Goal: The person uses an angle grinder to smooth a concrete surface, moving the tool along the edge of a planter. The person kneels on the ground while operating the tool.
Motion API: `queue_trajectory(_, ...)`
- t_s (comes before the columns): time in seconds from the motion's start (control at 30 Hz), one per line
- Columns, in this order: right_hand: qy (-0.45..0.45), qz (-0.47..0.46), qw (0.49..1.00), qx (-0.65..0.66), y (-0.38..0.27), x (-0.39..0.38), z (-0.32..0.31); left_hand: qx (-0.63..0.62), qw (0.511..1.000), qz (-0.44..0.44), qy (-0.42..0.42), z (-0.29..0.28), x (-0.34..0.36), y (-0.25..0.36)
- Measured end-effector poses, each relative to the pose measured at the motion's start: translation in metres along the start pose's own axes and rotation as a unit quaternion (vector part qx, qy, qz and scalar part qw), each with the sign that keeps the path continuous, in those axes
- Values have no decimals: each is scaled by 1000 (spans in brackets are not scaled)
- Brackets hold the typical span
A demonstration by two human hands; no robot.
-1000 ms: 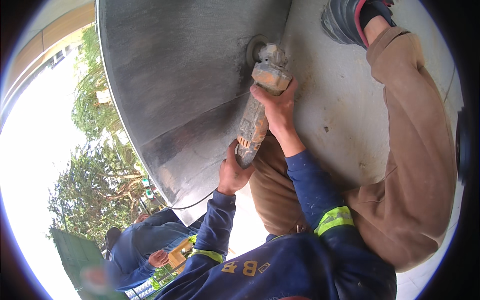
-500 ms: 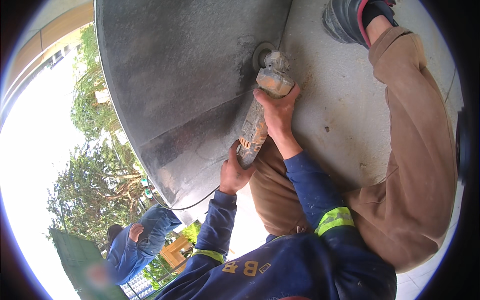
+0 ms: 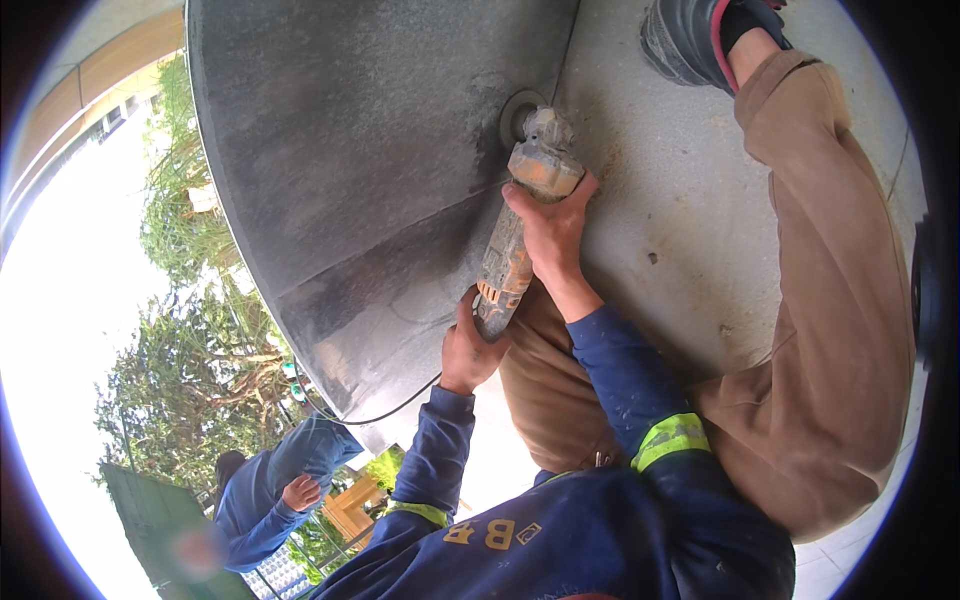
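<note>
Both my hands hold a worn, dusty orange-and-grey angle grinder. My right hand is wrapped round the front of its body, just behind the gear head, with the thumb over the top. My left hand is closed round the rear end. At the grinder's far end, the round disc is against or very close to the dark grey slab surface, beside the seam where it meets a lighter grey surface. Contact cannot be made out for sure. A thin dark cord runs left below the slab's lower edge.
My bent leg in brown trousers and a dark shoe lie to the right on the light grey, dusty surface. At lower left is another person in blue, near a green panel. Trees stand beyond the slab's curved edge.
The grinder has shifted slightly left and toward me, with both hands still on it. The other person's hand has moved right and lower in the picture.
</note>
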State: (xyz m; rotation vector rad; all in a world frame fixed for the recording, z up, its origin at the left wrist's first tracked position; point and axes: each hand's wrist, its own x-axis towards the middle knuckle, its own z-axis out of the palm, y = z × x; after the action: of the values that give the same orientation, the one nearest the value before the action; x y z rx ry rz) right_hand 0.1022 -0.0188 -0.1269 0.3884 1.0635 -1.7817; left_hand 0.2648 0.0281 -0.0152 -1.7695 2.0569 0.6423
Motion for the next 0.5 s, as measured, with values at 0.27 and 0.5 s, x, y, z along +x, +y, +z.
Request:
queue_trajectory(0.27,10,-22,1000,-15,2,-10,8,8,1000,-8,1,-9,-1,-7)
queue_trajectory(0.5,-24,-91,993,-76,1,-16,13,15,999,19,28,-5,-1,-14)
